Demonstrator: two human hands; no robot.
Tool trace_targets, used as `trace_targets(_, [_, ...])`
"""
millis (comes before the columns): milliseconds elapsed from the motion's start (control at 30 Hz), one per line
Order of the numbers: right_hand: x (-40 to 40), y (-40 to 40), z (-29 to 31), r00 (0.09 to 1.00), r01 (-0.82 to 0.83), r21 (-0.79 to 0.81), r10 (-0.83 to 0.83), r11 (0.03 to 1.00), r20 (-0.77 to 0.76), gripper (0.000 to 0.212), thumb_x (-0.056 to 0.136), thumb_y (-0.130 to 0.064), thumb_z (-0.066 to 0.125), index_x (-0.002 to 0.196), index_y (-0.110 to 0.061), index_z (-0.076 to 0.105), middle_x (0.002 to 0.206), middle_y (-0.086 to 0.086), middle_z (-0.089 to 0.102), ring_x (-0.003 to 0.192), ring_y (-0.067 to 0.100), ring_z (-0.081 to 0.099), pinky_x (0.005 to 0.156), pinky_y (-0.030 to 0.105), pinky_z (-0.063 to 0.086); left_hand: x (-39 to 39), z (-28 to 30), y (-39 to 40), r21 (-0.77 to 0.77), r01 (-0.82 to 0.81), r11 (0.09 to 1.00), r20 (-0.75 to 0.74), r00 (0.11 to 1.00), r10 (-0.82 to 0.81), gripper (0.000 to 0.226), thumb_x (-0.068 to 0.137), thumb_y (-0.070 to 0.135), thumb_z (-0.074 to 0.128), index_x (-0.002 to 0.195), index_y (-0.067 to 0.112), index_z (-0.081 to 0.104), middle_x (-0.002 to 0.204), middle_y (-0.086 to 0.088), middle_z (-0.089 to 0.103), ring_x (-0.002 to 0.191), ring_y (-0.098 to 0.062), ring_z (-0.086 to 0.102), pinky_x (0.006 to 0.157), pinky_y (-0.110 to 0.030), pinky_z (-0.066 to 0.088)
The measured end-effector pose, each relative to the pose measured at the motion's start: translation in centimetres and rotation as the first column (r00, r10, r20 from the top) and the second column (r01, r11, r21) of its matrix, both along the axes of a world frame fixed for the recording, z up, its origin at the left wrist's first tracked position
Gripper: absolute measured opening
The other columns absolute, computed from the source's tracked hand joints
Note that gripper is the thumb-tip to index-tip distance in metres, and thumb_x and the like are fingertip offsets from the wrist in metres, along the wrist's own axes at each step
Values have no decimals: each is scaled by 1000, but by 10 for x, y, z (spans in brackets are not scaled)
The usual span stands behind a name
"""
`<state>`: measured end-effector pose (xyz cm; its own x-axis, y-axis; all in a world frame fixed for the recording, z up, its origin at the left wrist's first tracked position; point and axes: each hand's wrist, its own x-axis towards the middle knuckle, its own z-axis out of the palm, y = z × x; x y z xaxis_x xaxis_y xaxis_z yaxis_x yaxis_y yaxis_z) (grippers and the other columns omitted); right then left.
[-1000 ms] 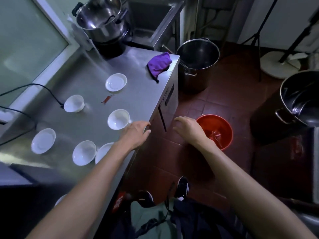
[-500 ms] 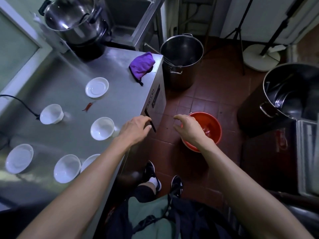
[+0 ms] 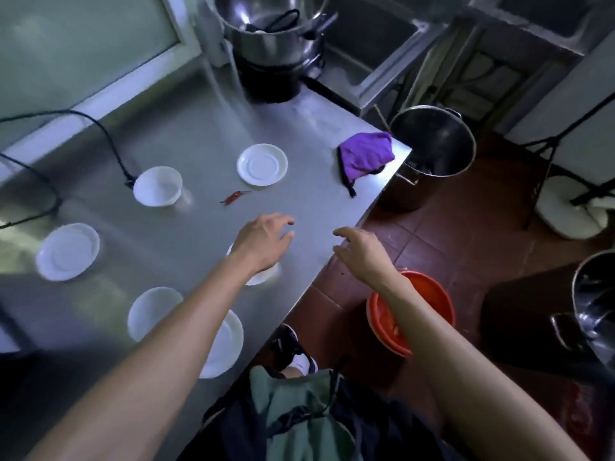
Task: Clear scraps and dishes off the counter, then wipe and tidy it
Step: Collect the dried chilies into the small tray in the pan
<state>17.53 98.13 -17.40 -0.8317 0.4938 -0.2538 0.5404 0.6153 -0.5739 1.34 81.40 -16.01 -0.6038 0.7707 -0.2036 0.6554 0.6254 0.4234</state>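
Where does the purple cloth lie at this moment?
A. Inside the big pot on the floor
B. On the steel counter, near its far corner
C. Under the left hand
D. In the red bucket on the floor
B: the purple cloth lies bunched on the steel counter near its far corner, beside the saucer, and neither hand touches it.

We saw a shiny silver counter (image 3: 173, 227) with white bowls (image 3: 157, 186) and white saucers (image 3: 262, 164) on it. A small red chili (image 3: 233, 196) lay there too. The cloth (image 3: 365, 154) was bright purple with a black edge. The bucket (image 3: 429, 294) was orange-red. The floor tiles (image 3: 466, 227) were dark red-brown. The big pot (image 3: 432, 141) was silver, and the cord (image 3: 100, 128) was black.
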Motion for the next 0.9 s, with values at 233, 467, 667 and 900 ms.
trace_targets(233, [-104, -16, -3, 979, -206, 9, 206, 979, -9, 35, 94, -24, 63, 129, -19, 63, 126, 4, 64, 114, 24, 59, 88, 31, 45, -64, -7, -42, 41, -233, 972, 46, 972, 232, 32, 97, 31, 56, 126, 20, 63, 134, 0, 61, 125, -24, 53, 97, -35, 44])
trace_targets(467, [-187, -37, -19, 887, -462, 7, 461, 887, 37, 36, 95, -20, 63, 130, -15, 62, 129, 7, 63, 118, 27, 58, 89, 32, 45, -82, -27, -87, -56, -449, 892, 113, 885, 452, 41, 98, 34, 54, 137, 21, 53, 140, 0, 56, 128, -24, 50, 104, -41, 43])
trace_targets(667, [-247, -45, -36, 760, -650, 42, 650, 759, -2, 42, 91, -9, 59, 132, -19, 62, 137, -2, 60, 121, 24, 56, 94, 35, 46, -77, -28, -108, -152, -610, 777, 111, 771, 627, 42, 98, 34, 54, 138, 21, 52, 139, -1, 56, 128, -26, 50, 104, -40, 43])
trace_targets(900, [-299, -46, -62, 650, -752, 208, 755, 626, 79, 28, 97, -14, 50, 121, -10, 65, 131, 8, 61, 118, 34, 54, 92, 41, 38, -71, -29, -106, -183, -724, 665, 112, 657, 746, 43, 98, 32, 54, 139, 18, 52, 139, -4, 56, 127, -28, 51, 103, -42, 43])
